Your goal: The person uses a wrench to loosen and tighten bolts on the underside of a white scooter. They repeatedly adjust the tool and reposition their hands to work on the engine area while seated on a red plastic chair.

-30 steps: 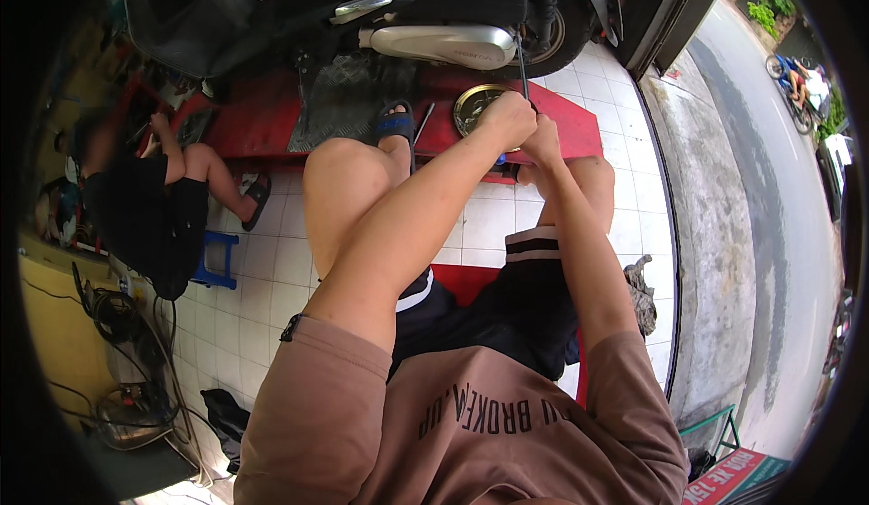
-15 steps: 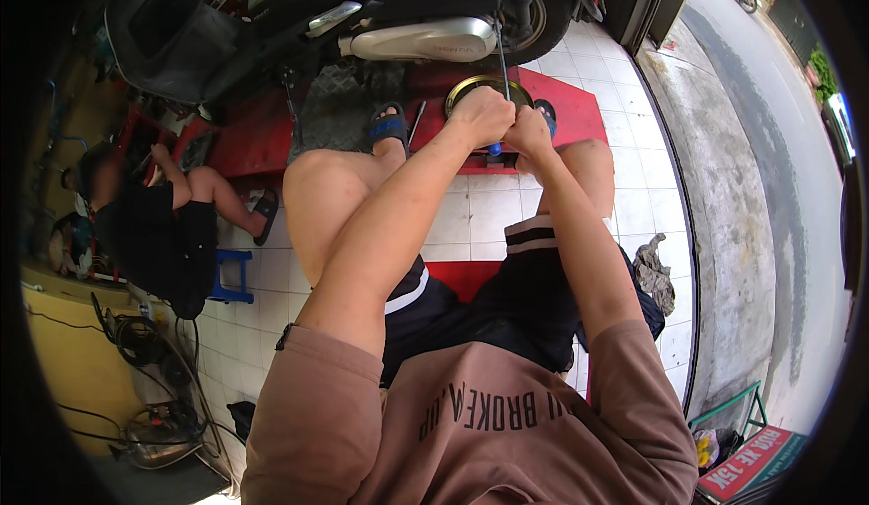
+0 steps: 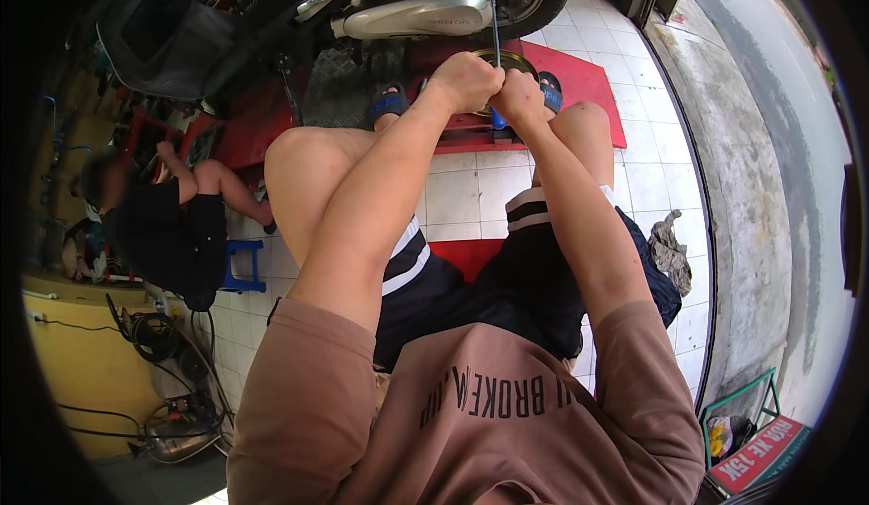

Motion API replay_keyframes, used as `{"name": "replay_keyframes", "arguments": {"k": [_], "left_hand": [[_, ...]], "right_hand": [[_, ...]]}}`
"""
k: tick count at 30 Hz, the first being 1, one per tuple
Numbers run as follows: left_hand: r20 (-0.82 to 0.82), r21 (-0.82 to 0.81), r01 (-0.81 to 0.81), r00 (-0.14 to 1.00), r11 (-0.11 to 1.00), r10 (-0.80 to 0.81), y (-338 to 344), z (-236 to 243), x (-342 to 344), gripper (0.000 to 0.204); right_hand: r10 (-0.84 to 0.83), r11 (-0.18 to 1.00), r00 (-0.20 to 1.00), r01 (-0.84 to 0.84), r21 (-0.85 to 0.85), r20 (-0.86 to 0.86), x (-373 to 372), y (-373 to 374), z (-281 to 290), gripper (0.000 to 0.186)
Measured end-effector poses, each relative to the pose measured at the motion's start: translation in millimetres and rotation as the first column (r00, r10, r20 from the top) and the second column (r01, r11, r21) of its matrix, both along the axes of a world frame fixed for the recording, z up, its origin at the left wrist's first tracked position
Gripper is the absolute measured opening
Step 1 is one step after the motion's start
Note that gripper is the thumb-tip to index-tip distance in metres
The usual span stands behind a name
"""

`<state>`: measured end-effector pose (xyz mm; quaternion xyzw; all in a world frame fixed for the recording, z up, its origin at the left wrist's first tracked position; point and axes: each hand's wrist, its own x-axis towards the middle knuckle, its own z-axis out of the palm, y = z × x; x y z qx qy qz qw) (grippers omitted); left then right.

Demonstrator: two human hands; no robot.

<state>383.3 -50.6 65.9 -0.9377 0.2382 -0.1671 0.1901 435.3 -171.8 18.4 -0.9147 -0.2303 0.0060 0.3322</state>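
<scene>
My left hand [image 3: 469,81] and my right hand [image 3: 520,98] are closed side by side around a long, thin metal-shafted tool [image 3: 496,34]. A bit of blue, seemingly its handle end, sticks out under my fists; the rest of the grip is hidden. The shaft runs away from me, its far end at the rear end of the silver side cover [image 3: 416,14] on a parked scooter [image 3: 312,39], near the rear wheel [image 3: 543,3]. I cannot tell what the tip touches. Just behind my hands, a round gold-rimmed pan [image 3: 529,64] is partly covered by them.
The scooter stands over a red platform [image 3: 588,93], where my sandalled feet rest. At the left, another person [image 3: 163,224] sits by a blue stool [image 3: 244,265]. Coiled hoses [image 3: 149,333] hang at the lower left. A crumpled grey rag [image 3: 670,252] lies on the right.
The whole view has shifted slightly, with the scooter higher in the picture. Both hands keep their hold on the tool, a little farther up in view.
</scene>
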Motion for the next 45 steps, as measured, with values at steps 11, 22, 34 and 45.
{"name": "replay_keyframes", "arguments": {"k": [11, 22, 34, 45], "left_hand": [[0.016, -0.017, 0.002, 1.0, 1.0, -0.001, 0, -4, 2, 0.005], [-0.004, -0.029, -0.08, 0.997, 0.996, 0.08, 1, 0, 0, 0.008], [-0.158, -0.223, -0.255, 0.962, 0.941, 0.223, -22, -34, -2, 0.012], [-0.093, -0.199, -0.252, 0.967, 0.947, 0.238, -38, -3, 2, 0.015]], "right_hand": [[-0.046, 0.999, 0.996, 0.048, -0.026, 0.072, 1, 1, -5, 0.029], [-0.036, 0.996, 0.996, 0.043, -0.084, 0.085, 3, 6, 0, 0.024], [0.101, 0.955, 0.971, -0.034, -0.295, 0.216, 18, -20, -3, 0.014], [0.032, 0.98, 0.964, 0.022, -0.199, 0.266, 23, -32, 13, 0.012]]}}
